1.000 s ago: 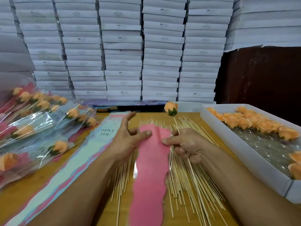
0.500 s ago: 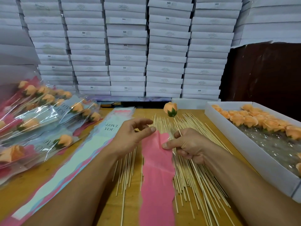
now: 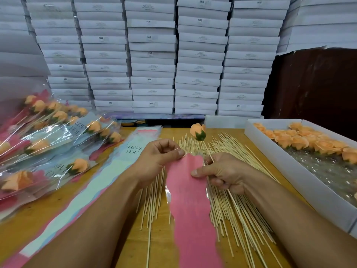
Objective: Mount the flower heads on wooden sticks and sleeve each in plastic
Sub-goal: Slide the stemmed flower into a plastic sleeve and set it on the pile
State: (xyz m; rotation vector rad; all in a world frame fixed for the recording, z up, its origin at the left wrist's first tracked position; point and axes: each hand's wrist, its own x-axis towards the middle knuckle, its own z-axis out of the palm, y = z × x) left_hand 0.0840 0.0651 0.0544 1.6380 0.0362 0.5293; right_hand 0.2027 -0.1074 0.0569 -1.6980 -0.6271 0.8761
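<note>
A pink plastic sleeve (image 3: 190,206) hangs lengthwise between my hands over the table. My left hand (image 3: 157,157) pinches its top left edge with curled fingers. My right hand (image 3: 222,172) pinches the sleeve's right edge with the thumb and also grips a wooden stick (image 3: 209,153). That stick carries an orange flower head (image 3: 198,131) with green leaves, standing up beyond my hands. A spread of loose wooden sticks (image 3: 237,206) lies on the table under the sleeve.
Sleeved orange flowers (image 3: 58,136) pile up at the left. A stack of flat "LOVE YOU" sleeves (image 3: 92,188) lies beside my left arm. A white tray (image 3: 301,178) of orange flower heads (image 3: 309,142) stands at the right. White boxes (image 3: 152,55) are stacked behind.
My left hand's fingers have curled in, from spread to a pinch on the sleeve's top edge. The sleeve has slid a little toward me. The flower on its stick stays upright.
</note>
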